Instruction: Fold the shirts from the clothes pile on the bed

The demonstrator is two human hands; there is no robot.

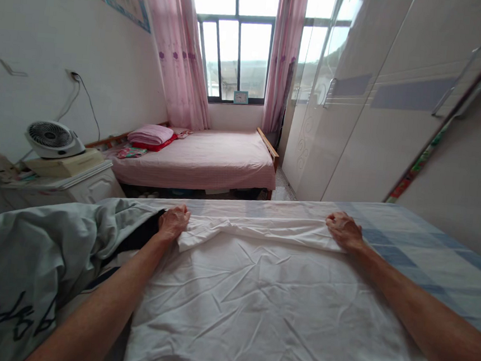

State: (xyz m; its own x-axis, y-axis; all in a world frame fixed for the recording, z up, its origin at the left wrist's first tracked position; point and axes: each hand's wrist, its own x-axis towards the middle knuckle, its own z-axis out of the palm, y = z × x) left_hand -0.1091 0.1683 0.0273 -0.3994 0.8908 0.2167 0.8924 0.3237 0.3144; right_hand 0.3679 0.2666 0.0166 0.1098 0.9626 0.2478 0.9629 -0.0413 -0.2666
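Observation:
A wrinkled white cloth (263,300), perhaps a garment or a sheet, lies spread over the near bed. Its far edge is turned over in a narrow fold. My left hand (174,221) is closed on the far left corner of that edge, and my right hand (344,230) grips the far right part. Between the two hands the edge runs fairly straight. Beside my left forearm lies a pale grey-green garment (27,252) with black lettering, heaped over some dark cloth.
The near bed has a blue and white checked sheet (411,246). Beyond it stands a bed with a pink cover (225,157) and folded bedding (152,135). A fan (53,137) sits on a cabinet (94,184) at left. A white wardrobe (353,140) lines the right side.

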